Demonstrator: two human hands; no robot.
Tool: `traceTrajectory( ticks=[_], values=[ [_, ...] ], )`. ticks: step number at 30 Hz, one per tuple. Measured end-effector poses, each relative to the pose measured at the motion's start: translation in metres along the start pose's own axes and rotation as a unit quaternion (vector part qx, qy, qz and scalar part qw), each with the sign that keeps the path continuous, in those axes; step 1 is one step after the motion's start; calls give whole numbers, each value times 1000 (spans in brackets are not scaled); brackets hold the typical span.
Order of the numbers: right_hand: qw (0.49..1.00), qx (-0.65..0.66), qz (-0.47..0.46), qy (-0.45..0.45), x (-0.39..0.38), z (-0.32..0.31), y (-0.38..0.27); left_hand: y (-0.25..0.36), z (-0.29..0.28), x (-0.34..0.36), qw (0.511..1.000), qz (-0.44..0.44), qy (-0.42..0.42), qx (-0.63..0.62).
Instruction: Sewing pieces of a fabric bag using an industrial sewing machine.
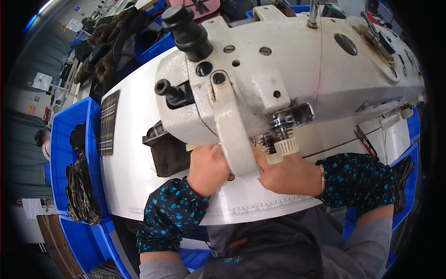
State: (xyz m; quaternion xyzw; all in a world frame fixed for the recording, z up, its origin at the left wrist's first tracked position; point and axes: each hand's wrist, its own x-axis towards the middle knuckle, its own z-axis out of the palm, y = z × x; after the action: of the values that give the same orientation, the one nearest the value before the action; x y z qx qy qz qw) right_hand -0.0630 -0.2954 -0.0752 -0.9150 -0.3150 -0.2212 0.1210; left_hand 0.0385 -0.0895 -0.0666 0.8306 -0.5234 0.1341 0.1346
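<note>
Left grip (207,168), beside brown cloth (169,154), and right grip (289,175) flank the sewing machine's (297,65) lever (232,128).

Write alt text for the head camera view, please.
A person's left hand and right hand are at a white sewing machine, fingertips hidden, the left beside dark zippered fabric on a white table; a blue bin stands at left.

Dark grey-green curtains (49,63) hang in folds down the left side, with a pale wall (59,19) near the top and white paper sheets (42,81) put up here and there, while a bluish-white strip light (31,22) glows in the upper left corner. Beyond the white table (130,183), whose edges bow in the fisheye view, a crowded row of dark and brown fluffy goods (104,66) runs toward the upper left. A brown panel (53,246) stands low at the left, and the outer rim fades to black.
</note>
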Motion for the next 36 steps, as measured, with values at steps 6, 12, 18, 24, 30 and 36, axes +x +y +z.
traceTrajectory(
  ticks=[6,12,18,24,30,36],
  values=[
    [1000,-6,-9,-6,1,-4,1,-1,-2,5,999,17,-10,49],
    [1000,-10,-9,-2,1,-2,2,1,-4,6,999,-1,-13,37],
    [1000,-7,-6,-9,2,-5,1,0,-5,6,999,-12,-33,41],
    [1000,-3,4,16,0,4,-1,-8,-29,9,999,-11,-37,28],
    [999,-11,-13,38,4,-2,1,-15,-38,17,983,-33,-156,-93],
    [992,-60,-86,67,7,3,-2,-2,-38,21,842,-227,-181,-455]
  ],
)
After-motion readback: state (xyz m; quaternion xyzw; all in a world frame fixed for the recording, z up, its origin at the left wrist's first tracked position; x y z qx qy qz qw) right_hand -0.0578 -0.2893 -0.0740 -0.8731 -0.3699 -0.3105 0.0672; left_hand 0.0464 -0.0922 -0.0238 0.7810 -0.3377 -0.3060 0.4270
